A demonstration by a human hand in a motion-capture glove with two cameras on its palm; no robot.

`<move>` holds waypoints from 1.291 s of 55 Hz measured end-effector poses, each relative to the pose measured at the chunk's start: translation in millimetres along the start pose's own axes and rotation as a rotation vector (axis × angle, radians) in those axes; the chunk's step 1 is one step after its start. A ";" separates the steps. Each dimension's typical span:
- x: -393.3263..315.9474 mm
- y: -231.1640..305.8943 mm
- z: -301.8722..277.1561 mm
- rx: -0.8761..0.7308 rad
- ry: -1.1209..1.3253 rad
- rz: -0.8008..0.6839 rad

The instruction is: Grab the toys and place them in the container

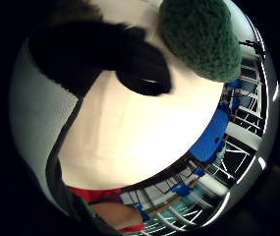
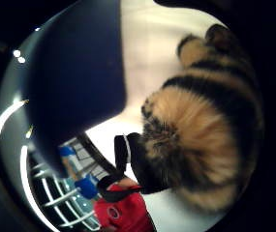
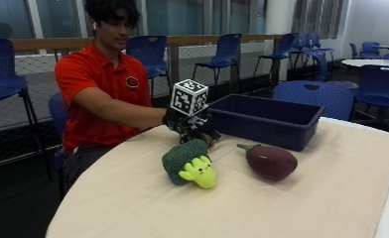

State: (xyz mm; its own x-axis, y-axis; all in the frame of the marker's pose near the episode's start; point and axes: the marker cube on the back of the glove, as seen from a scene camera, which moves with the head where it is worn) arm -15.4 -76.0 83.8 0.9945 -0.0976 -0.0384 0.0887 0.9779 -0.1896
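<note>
Gloved right hand (image 3: 189, 125) is low over the table (image 3: 326, 198), btw the broccoli toy (image 3: 189, 169) and navy container (image 3: 264, 120). Striped tiger toy (image 2: 200, 130) is close under palm; fingers curl round it. Eggplant toy (image 3: 269, 160) lies nearby.

the person (image 3: 102, 84) wore a red polo shirt (image 3: 92, 79) with short sleeves and a collar. a small round dark emblem (image 3: 132, 82) sat on the chest of the shirt. the trousers (image 3: 82, 161) were dark. a small white earbud (image 3: 95, 24) showed at 1 ear. the right hand (image 3: 191, 126) wore a black glove that covered it to the wrist. in the thumb side palm view black straps (image 2: 123, 154) and a black loop ran across near the palm, and the red shirt showed behind them.
</note>
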 end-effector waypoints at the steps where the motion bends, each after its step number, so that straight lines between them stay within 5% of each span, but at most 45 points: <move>1: -0.3 0.2 0.7 -0.003 0.007 0.002; 21: 3.0 1.6 -10.9 0.082 0.034 0.017; 36: 19.2 6.7 -97.1 0.207 0.008 0.061; 55: -96.4 -48.1 -204.4 0.314 -0.035 -0.083; 71: -173.0 -108.3 -197.7 0.302 0.036 -0.210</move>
State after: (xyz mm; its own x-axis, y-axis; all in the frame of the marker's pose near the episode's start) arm -208.2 -201.6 -83.1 0.9508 -0.3030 -0.0646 0.3083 0.9459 0.1008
